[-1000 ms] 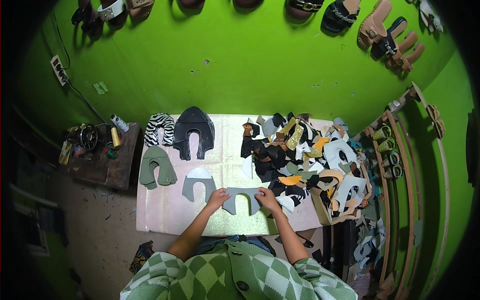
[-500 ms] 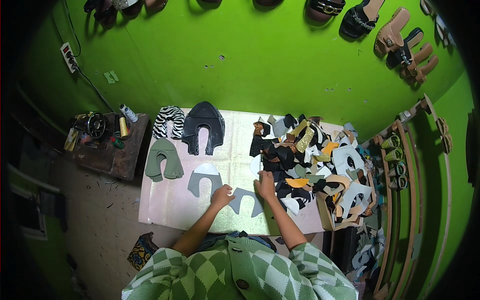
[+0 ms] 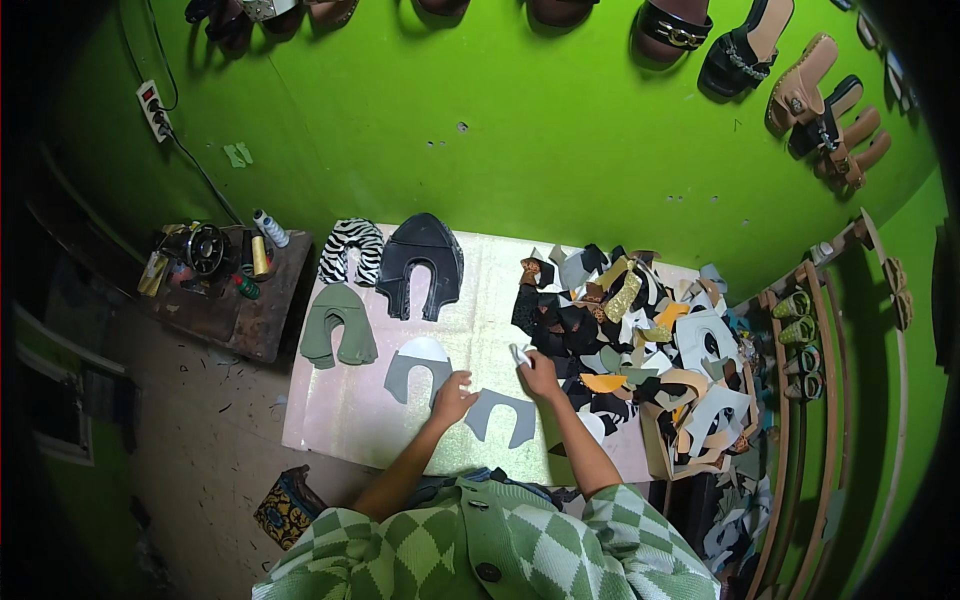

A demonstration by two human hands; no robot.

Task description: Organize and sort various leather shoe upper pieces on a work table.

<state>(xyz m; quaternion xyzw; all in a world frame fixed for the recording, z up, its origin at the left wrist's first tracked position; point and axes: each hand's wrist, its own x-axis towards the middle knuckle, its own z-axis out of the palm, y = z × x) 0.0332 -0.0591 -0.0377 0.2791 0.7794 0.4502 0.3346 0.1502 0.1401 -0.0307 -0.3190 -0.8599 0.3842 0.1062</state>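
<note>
My right hand (image 3: 541,375) pinches a small white piece (image 3: 519,354), seen nearly edge-on, just above the table beside the scrap pile. My left hand (image 3: 455,397) is loosely curled with fingers a little apart, next to the right leg of a grey U-shaped cutout (image 3: 405,377). A rounded white piece (image 3: 424,348) lies at the top of that cutout. Between my forearms lies a second grey U-shaped cutout (image 3: 501,413), bare of any white piece. Another rounded white piece (image 3: 592,426) is partly covered by my right forearm.
Zebra-print (image 3: 350,250), black (image 3: 421,265) and green (image 3: 337,325) U-shaped stacks sit at the table's left. Mixed scraps (image 3: 610,310) cover its right side, beside a box (image 3: 690,460). A sewing machine (image 3: 205,248) stands left; a shoe rack (image 3: 790,400) stands right.
My right hand has lifted the white piece from the pile's edge. My left hand has turned, fingers pointing farther away. The whole view has shifted slightly.
</note>
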